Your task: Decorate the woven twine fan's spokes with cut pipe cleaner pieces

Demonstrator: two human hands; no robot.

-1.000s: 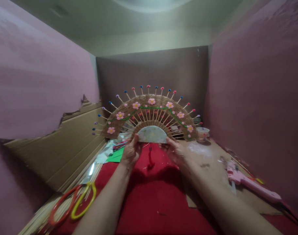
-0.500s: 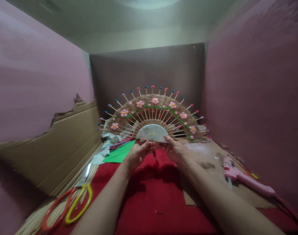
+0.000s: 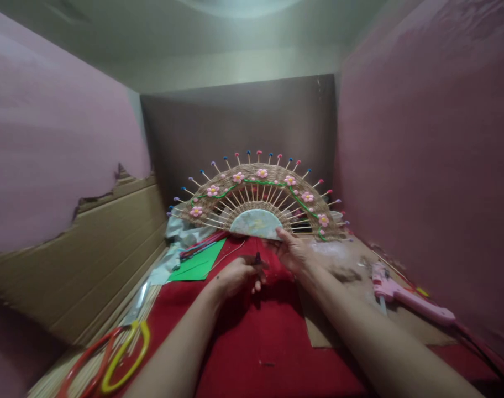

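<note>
A half-round woven fan stands upright in front of me, with thin sticks, coloured tips, pink flowers, a green vine and a pale half-disc at its base. My right hand is closed on the right lower edge of that half-disc, thumb in front. Below the fan, my left hand has its fingers drawn together around a small dark hanging ornament. The ornament's lower part is partly hidden and blurred.
Scissors with red and yellow handles lie over thin sticks at left. Green paper and pipe cleaners sit behind. A pink glue gun rests on cardboard at right. Red cloth covers the table.
My left hand has let go of the fan's base and moved down to the hanging ornament. My right hand keeps its hold. The view has shifted slightly.
</note>
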